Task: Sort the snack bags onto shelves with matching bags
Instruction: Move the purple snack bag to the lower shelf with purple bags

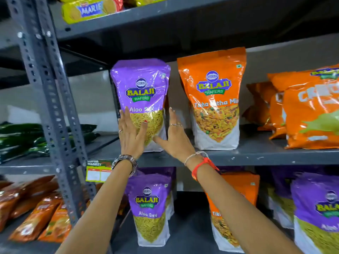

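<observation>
The purple Aloo Sev bag [140, 99] stands upright on the middle shelf [238, 155], at its left end, close to the grey upright post [53, 107]. Both hands are on this bag. The left hand [131, 135] lies flat on the front of the bag, at the lower left part, with the fingers [126, 116] stretched up and slightly spread; the thumb with a red nail reaches over the yellow window of the bag. The right hand [174, 136] is at the right side of the bag, in the gap between it and the orange Tikha Mitha Mix bag [213, 99]. Its fingers [172, 116] point up and are held close together, and its thumb touches the lower front of the purple bag. So the bag is pressed between 2 open palms, not pinched; the hands do not close around it.

The orange bag stands upright just beside the purple one, on the same shelf. Further right on this shelf are orange pillow bags [310, 110].

On the lower shelf, 1 more Aloo Sev bag [149, 209] stands under the left arm, and another orange bag [236, 208] is partly hidden by the right arm. At the far right there is a purple bag [317, 213] too.

On the top shelf lies a yellow Marie pack [88, 10]
</observation>
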Demonstrator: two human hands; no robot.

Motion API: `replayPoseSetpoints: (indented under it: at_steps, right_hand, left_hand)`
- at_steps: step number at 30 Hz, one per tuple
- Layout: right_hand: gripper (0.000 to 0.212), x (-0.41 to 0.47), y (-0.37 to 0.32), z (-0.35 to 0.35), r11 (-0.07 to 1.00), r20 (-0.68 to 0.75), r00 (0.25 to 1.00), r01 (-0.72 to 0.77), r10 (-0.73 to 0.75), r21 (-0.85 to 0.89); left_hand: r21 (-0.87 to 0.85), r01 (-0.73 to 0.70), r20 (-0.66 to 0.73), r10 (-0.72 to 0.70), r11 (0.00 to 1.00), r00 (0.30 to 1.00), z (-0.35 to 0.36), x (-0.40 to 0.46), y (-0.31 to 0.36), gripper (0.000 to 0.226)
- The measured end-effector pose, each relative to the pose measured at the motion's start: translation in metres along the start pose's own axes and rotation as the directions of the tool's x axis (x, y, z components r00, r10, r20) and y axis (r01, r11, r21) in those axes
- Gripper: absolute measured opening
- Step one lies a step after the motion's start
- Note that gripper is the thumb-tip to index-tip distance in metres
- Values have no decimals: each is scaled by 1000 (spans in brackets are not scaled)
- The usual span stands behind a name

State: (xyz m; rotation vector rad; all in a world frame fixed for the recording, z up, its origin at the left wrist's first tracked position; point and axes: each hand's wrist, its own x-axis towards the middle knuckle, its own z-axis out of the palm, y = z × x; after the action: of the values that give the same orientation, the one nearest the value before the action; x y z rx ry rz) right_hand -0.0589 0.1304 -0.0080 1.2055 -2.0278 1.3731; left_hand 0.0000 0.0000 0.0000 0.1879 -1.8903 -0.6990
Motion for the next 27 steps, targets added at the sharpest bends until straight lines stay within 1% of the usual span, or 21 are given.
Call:
replayPoseSetpoints:
  at_steps: [3, 4, 6, 8, 10, 12, 15, 18, 21, 24, 27]
  right_hand:
    - [137, 17, 6, 15, 990, 118, 989, -95, 83, 101]
    - [142, 20, 5, 19, 986, 136, 986, -109, 92, 129]
    - [138, 22, 8, 28, 978, 134, 987, -114, 91, 175]
    - [130, 24, 8, 32, 984, 130, 988, -98, 79, 150]
    - [128, 26, 9, 35, 983, 121, 989, -106, 88, 149]
    - [130, 25, 8, 36, 982, 102, 991, -105, 89, 159]
    - [133, 22, 6, 32, 974, 128, 988, -110, 85, 200]
    - [134, 14, 0, 25, 969, 139, 988, -92, 60, 230]
    - [130, -1, -13, 18, 964, 161, 986, -74, 33, 254]
    - [125, -22, -31, 7, 961, 172, 985, -24, -25, 276]
    - [126, -46, -41, -1, 953, 203, 978, -7, -57, 304]
  left_hand:
    - [-61, 82, 72, -78, 995, 994, -1, 9, -9, 87]
    - [-136, 126, 97, -113, 983, 989, -3, 12, -13, 90]
    - [-337, 217, 133, -182, 916, 974, -4, 17, -19, 95]
    - [-434, 257, 154, -210, 864, 966, -5, 20, -21, 82]
    - [-422, 232, 148, -186, 877, 971, -4, 21, -22, 69]
    - [-409, 210, 134, -169, 888, 976, -4, 17, -19, 68]
    - [-402, 201, 137, -158, 894, 978, -11, 9, -15, 68]
    - [-391, 199, 153, -150, 899, 977, -23, -4, -6, 75]
    - [-359, 168, 113, -135, 918, 984, -40, -23, 7, 86]
    - [-401, 149, 77, -129, 904, 989, -58, -47, 20, 88]
    - [-444, 181, 53, -176, 878, 983, -75, -72, 30, 93]
